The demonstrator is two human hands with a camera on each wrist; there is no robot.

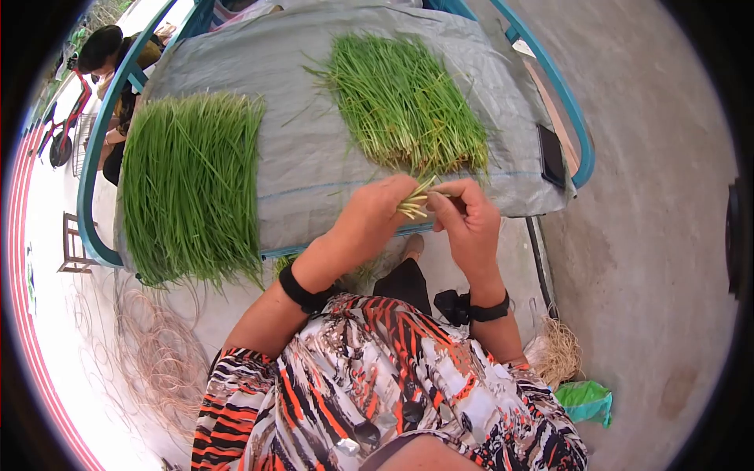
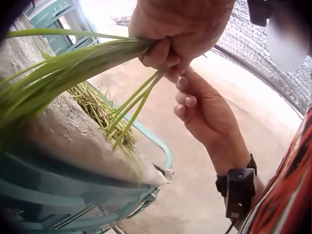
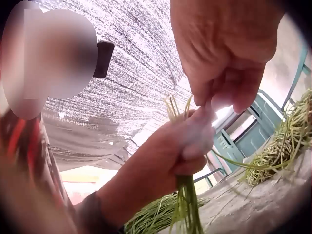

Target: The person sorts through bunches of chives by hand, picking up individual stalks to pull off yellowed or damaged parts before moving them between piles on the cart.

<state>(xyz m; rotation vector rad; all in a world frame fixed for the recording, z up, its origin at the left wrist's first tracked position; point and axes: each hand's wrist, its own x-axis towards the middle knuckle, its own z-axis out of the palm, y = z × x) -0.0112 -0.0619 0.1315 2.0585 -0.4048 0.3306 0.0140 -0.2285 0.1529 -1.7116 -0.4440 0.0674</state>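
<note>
The left hand [image 1: 369, 216] grips a bundle of green stalks [image 2: 73, 63], whose pale cut ends [image 1: 414, 202] stick out of the fist in the head view. Right beside it, the right hand [image 1: 473, 228] has its thumb and forefinger close together at those ends. In the left wrist view a few loose stalks [image 2: 139, 105] hang below where the two hands meet. The right wrist view has the right hand [image 3: 224, 58] above the left hand [image 3: 161, 151], fingertips near a thin stalk; whether they pinch it is hard to tell.
On the grey sheet [image 1: 302, 157] lie a neat green pile [image 1: 192, 184] at left and a looser pile [image 1: 404, 102] at centre. A phone [image 1: 551, 155] lies near the right edge, inside a teal rail [image 1: 577, 118]. Another person [image 1: 118, 86] is at the upper left.
</note>
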